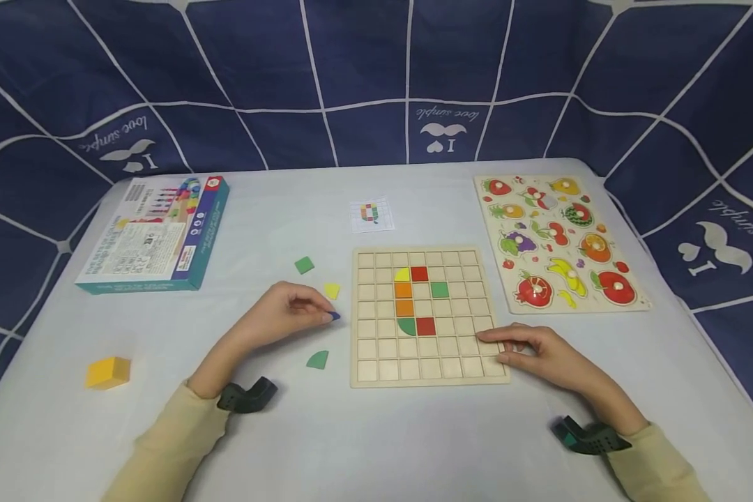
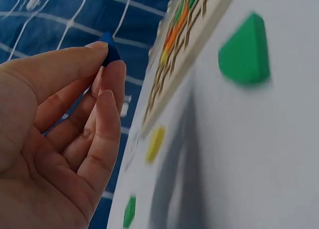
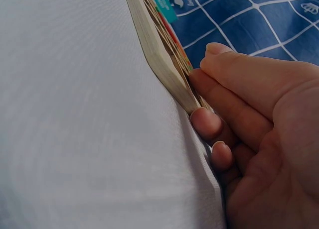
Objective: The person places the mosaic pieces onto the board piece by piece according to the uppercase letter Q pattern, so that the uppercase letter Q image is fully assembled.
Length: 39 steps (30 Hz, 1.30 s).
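My left hand [image 1: 291, 309] pinches a small blue tile [image 2: 110, 49] between thumb and forefinger, above the table just left of the wooden grid board [image 1: 376, 373]. The tile's full outline is partly hidden by the fingertips. On the board sit a yellow quarter-round tile [image 1: 403, 275], red squares [image 1: 425, 326], orange squares [image 1: 404, 290], a green square [image 1: 439, 289] and a green quarter-round tile [image 1: 407, 325]. My right hand [image 1: 546, 352] rests at the board's lower right edge, its fingertips touching the board. Beside the left hand lie a loose green square [image 1: 304, 265], a yellow tile [image 1: 332, 291] and a green quarter-round tile [image 1: 317, 360].
Behind the board lies a pattern card [image 1: 371, 215]. A fruit peg puzzle [image 1: 561, 244] is at the right, close to the board. At the left are a flat cardboard box [image 1: 150, 237] and a yellow block [image 1: 108, 373]. A dark blue checked cloth [image 1: 370, 70] hangs behind the table.
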Motion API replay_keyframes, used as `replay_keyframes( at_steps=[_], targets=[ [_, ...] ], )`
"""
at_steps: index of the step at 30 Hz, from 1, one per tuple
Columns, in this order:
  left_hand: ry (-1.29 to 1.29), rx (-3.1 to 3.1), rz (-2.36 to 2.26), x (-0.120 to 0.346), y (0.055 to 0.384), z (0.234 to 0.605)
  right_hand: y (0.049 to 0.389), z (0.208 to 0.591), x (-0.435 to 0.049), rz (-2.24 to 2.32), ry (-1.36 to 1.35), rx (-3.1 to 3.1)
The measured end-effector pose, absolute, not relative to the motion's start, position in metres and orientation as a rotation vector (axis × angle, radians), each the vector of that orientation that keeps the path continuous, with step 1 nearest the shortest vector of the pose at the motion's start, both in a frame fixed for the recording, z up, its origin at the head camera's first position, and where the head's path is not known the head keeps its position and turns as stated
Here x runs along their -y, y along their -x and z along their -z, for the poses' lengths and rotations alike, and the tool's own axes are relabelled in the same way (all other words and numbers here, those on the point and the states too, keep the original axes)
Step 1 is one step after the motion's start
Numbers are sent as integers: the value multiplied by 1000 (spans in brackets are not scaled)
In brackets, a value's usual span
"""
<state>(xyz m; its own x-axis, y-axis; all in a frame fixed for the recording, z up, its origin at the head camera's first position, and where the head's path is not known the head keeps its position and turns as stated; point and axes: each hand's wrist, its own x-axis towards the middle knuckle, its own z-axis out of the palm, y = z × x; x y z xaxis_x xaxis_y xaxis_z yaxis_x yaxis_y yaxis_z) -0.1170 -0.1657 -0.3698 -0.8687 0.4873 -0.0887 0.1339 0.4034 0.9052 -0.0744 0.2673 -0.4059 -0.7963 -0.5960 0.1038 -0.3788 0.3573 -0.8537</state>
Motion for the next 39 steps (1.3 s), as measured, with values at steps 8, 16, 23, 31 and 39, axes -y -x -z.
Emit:
replay_keyframes(
  at_steps=[8,16,23,31,39],
  targets=[
    [-732,-2196,-1455,108,127,360,76,408,-267,1411,889,-2387],
    [-860,-2140,-1466,71,129,365,77,409,-268,1406,872,-2391],
    [-757,-2122,-1495,41,125,371,77,408,-268,1406,859,-2395],
    [-828,-2296,-1350,18,119,374,77,408,-267,1384,842,-2408],
    [-825,-2388,-1196,3,114,371,77,408,-268,1396,873,-2407]
  ],
)
